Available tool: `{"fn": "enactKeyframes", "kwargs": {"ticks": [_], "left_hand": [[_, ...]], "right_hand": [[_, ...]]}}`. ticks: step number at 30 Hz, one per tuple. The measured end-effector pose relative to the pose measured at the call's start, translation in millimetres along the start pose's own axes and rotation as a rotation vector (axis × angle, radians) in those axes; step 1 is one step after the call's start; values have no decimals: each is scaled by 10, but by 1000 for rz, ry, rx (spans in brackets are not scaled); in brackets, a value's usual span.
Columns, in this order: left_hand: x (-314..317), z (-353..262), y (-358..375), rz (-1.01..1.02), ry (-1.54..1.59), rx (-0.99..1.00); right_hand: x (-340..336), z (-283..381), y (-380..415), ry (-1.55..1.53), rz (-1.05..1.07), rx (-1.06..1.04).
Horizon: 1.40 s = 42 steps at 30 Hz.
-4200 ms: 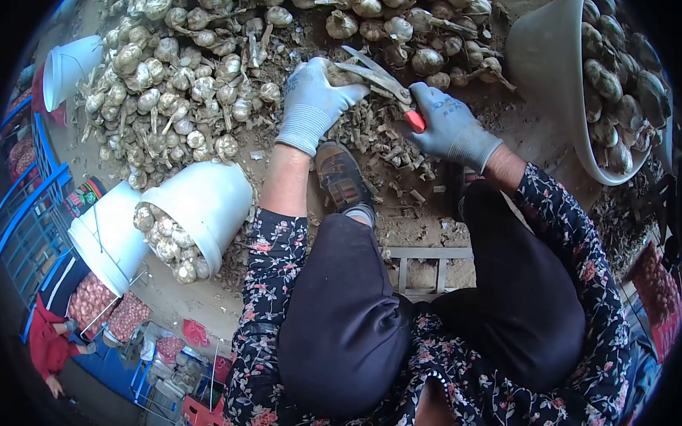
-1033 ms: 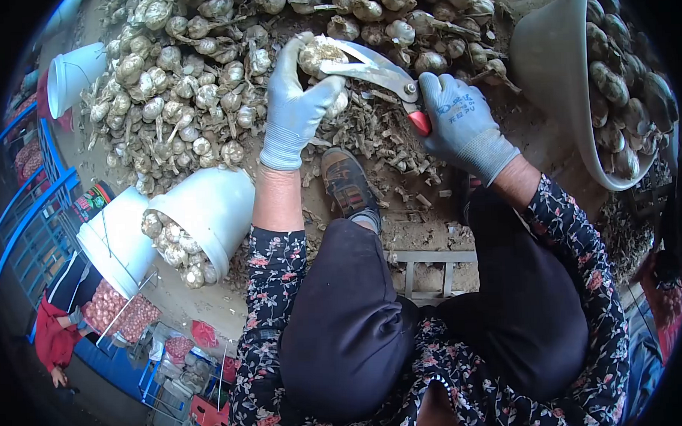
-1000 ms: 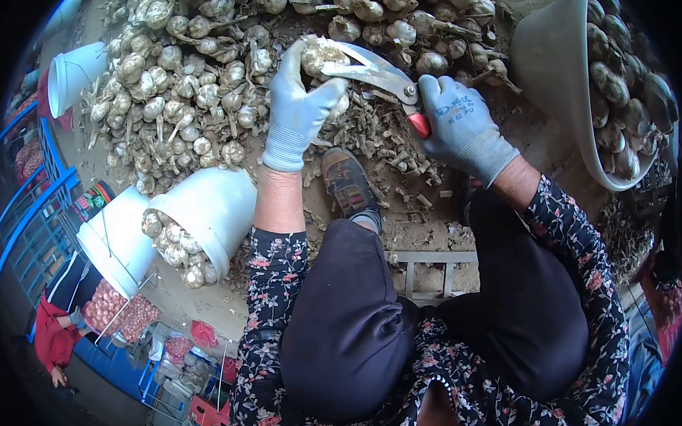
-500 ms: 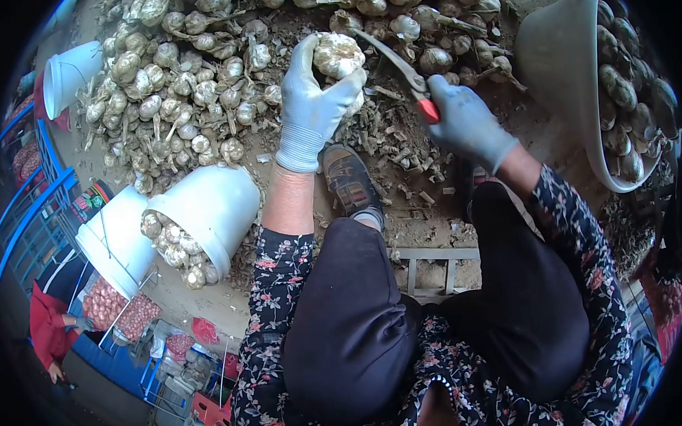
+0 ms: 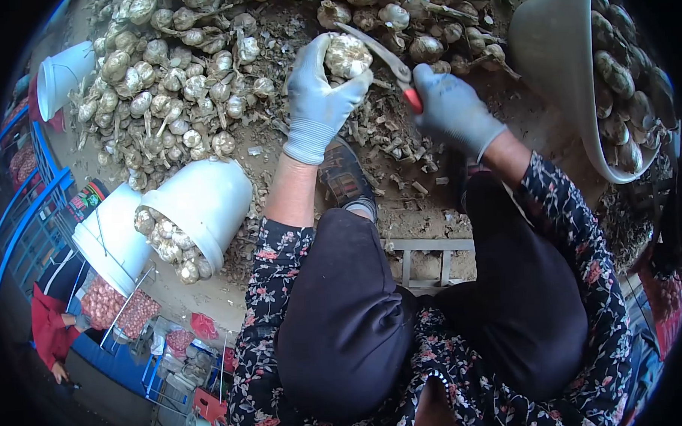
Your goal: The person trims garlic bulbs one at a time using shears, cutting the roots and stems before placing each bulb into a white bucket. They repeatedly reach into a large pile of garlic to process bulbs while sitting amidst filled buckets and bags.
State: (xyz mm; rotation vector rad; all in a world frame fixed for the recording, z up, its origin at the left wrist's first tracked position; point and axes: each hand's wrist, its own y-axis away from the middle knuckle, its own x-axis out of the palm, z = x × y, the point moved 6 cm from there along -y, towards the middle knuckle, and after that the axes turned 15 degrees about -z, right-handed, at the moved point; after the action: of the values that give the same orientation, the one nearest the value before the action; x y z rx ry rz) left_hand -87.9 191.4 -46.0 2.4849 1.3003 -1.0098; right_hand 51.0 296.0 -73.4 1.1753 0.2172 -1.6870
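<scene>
In a grey glove, my left hand (image 5: 319, 97) is wrapped round a garlic bulb (image 5: 347, 56), its pale, dirt-marked side facing up. My right hand (image 5: 451, 108), also gloved, grips the red handle of garden shears (image 5: 384, 55). The metal blade reaches up and left, its tip just above the bulb; I cannot tell whether it touches. Cut stem pieces (image 5: 379, 129) litter the ground below both hands. A large heap of garlic with stems (image 5: 164, 84) lies at the upper left, with more bulbs (image 5: 425, 48) beyond the shears.
A tipped white bucket (image 5: 205, 199) spills bulbs at the left, beside another white bucket (image 5: 116, 236). On the right stands a large tub (image 5: 553, 55) holding garlic. A metal frame (image 5: 425, 245) lies between my legs. At the far left is a co-worker in red (image 5: 50, 328).
My right hand and the shears have moved left, closer to my left hand. My left hand, still round the bulb, has shifted slightly right. The whole view has shifted a little.
</scene>
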Motion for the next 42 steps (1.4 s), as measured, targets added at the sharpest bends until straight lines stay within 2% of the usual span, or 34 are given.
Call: {"fn": "enactKeyframes", "kwargs": {"ticks": [2, 4, 5, 6, 8, 10, 12, 15, 16, 17, 18, 19, 20, 21, 24, 26, 28, 29, 30, 31, 32, 33, 34, 36, 37, 38, 40, 41, 42], "left_hand": [[70, 112, 108, 38, 539, -542], [91, 337, 105, -3, 1141, -723], [44, 438, 139, 37, 1312, -772], [1, 412, 165, 57, 1428, -803], [58, 425, 281, 109, 1571, -868], [80, 340, 350, 144, 1593, -810], [91, 276, 388, 97, 1531, -788], [35, 199, 382, -41, 1279, -663], [83, 197, 386, -32, 1295, -750], [22, 105, 373, -22, 1363, -751], [-18, 124, 350, -22, 1170, -679], [39, 144, 376, -29, 1317, -675], [16, 127, 434, -31, 1221, -769], [102, 229, 462, -10, 1346, -737], [-214, 194, 435, -89, 1406, -664], [-878, 170, 430, -206, 1269, -485], [-1926, 28, 530, -500, 791, -428], [-2437, 67, 644, -660, 484, -357], [-2895, 293, 774, -795, 329, -299], [-3322, 223, 858, -859, -1, -254], [-3634, 342, 966, -955, -175, -338], [-3871, 435, 976, -769, -733, 6], [-4075, 684, 1039, -771, -732, 0], [-4041, 1444, 1209, -36, -558, -622], [-4127, 1498, 1231, -46, -333, -661], [-4189, 1557, 1251, -46, -333, -648], [-4199, 1378, 1155, -122, -459, -336], [-4221, 1464, 1281, -283, -170, -604], [-4215, 1527, 1323, -275, -164, -604]], "right_hand": [[54, -193, 50, -60, -66, -30], [-17, -266, 191, -354, -68, -34], [58, -337, 305, -527, 5, 50], [105, -301, 450, -746, 265, 233], [161, -168, 569, -952, 374, 244], [243, -40, 539, -1028, 456, 277], [254, 52, 478, -1087, 413, 234], [132, 156, 452, -999, 423, 215], [145, 243, 421, -1000, 426, 217], [104, 339, 410, -1017, 387, 234], [77, 386, 418, -1038, 357, 248], [125, 368, 414, -1046, 383, 233], [165, 334, 404, -1044, 398, 233], [206, 347, 423, -1086, 384, 279], [261, 184, 485, -1091, 371, 377], [300, 78, 558, -1060, 395, 417], [321, -42, 667, -946, 380, 468], [324, -86, 674, -916, 375, 420], [346, -114, 662, -918, 370, 421], [364, -157, 649, -964, 327, 496], [377, -185, 633, -1011, 282, 571], [381, -161, 605, -1011, 276, 571], [367, -124, 567, -972, 265, 529], [344, -86, 567, -926, 262, 487], [332, -19, 563, -886, 279, 396], [313, 55, 551, -848, 288, 304], [305, 123, 574, -839, 285, 326], [322, 141, 591, -821, 319, 305], [332, 143, 610, -800, 351, 285]]}}
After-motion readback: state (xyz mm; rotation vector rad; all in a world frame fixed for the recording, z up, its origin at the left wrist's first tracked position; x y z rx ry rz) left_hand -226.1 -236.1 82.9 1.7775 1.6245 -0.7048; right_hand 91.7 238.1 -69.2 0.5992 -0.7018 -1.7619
